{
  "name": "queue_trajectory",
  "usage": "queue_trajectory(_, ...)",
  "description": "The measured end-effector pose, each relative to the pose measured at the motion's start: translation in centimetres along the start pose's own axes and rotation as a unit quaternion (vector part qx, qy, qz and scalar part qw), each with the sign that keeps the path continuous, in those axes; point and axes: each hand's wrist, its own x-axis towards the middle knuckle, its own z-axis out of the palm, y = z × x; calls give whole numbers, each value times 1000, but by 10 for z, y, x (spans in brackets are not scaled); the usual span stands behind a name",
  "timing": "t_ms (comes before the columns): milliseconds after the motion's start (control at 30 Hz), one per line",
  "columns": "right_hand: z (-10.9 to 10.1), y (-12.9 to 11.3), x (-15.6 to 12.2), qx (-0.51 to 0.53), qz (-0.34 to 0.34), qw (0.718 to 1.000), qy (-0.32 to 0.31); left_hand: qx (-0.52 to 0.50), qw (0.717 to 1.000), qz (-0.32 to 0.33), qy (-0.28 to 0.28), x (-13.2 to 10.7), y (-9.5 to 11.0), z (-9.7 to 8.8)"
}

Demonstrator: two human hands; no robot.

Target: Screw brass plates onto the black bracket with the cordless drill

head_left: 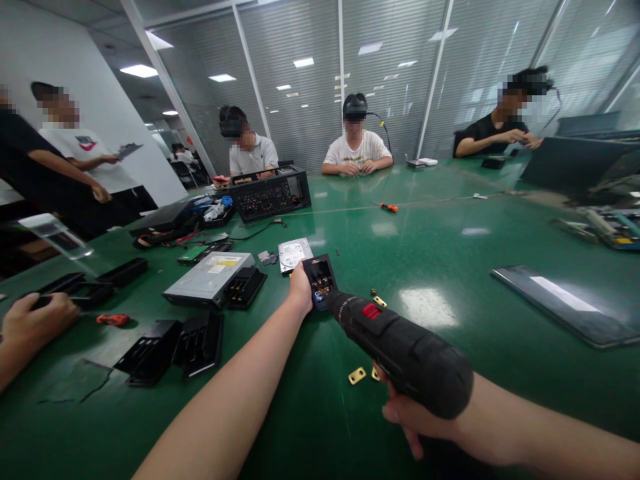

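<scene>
My right hand (pixel 423 417) is wrapped round the handle of a black power drill (pixel 400 340) with a red switch on top. The drill's chuck end points away from me and meets a small black plastic case (pixel 316 269); its bit is hidden. My left hand (pixel 300 290) grips that case by its left side, tilted up over the table. Inside the case are small copper-coloured and blue parts, too small to name. Close by lie a brass plate with two holes (pixel 357 376) and another brass plate (pixel 380 301). A silver hard drive (pixel 294 253) lies just beyond my left hand.
On the green table (pixel 450 220) are an optical drive (pixel 210 277), black plastic cases (pixel 197 343), an orange tool (pixel 113 320), a screwdriver (pixel 388 207), a computer chassis (pixel 273 193) and a dark flat panel (pixel 565 303). A co-worker's hand (pixel 43 317) rests at left; several people are around.
</scene>
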Motion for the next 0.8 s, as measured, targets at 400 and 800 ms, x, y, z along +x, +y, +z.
queue_trajectory(400, 2, 8, 6, -7, 2, 1000, 14, 6, 1000, 5, 3, 3, -1, -2)
queue_trajectory(800, 0, 6, 4, 2, 6, 1000, 10, -22, 1000, -4, 0, 2, 0, -2)
